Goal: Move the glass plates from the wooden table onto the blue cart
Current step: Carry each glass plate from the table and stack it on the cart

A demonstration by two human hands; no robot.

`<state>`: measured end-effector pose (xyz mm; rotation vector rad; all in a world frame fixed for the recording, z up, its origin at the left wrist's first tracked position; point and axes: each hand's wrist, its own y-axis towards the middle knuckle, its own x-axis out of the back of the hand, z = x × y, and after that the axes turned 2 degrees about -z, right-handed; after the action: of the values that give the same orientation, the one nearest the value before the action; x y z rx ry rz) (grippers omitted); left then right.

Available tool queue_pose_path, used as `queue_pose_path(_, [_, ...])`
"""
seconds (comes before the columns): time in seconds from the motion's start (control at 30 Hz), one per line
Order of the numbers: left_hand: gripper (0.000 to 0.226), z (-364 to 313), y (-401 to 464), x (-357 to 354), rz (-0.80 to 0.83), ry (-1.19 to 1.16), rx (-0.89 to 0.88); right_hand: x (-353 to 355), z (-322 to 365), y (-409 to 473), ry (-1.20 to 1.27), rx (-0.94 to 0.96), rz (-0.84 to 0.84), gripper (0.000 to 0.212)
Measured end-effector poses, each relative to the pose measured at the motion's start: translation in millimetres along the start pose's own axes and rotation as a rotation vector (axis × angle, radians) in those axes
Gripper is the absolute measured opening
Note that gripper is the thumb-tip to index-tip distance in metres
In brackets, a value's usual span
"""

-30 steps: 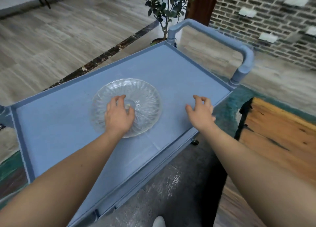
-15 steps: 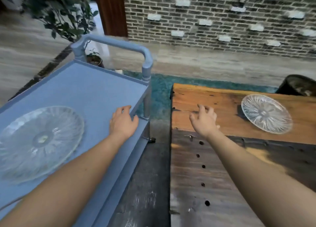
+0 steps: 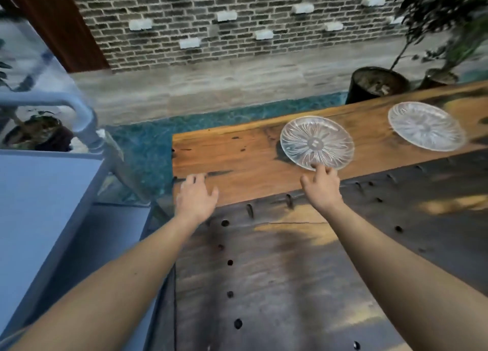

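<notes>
Two clear ribbed glass plates lie on the wooden table (image 3: 237, 152): the nearer plate (image 3: 317, 142) in the middle and the farther plate (image 3: 425, 125) to the right. My right hand (image 3: 320, 186) reaches over the table, fingers spread, its fingertips touching the near rim of the nearer plate. My left hand (image 3: 196, 196) hovers open over the table's left end, holding nothing. The blue cart (image 3: 39, 205) stands at the left, with its grey handle (image 3: 79, 112) at the far end. The plate on the cart is out of view.
A dark lower section of the table with several holes (image 3: 264, 271) fills the foreground. Teal rug (image 3: 148, 142) lies between cart and table. Black plant pots (image 3: 375, 83) stand behind the table at the right, another pot (image 3: 39, 134) beyond the cart. A brick wall runs across the back.
My view has swung right from the cart to the table. My left hand left the plate on the cart; both hands moved right, and the right now touches the nearer plate's rim.
</notes>
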<state>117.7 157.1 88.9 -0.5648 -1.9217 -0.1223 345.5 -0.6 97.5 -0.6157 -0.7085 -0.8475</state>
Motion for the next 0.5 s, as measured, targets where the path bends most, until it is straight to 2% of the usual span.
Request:
queue_pose_path(0.23, [0.053,-90,42,-81,0.120,0.048,-0.006,36,-80,86,0.091,-0.123,-0.002,0.049])
queue_pose_path(0.5, [0.050,-156,85,-149,0.167,0.012,0.041,40,-149,160,0.103,-0.206,0.050,0.049])
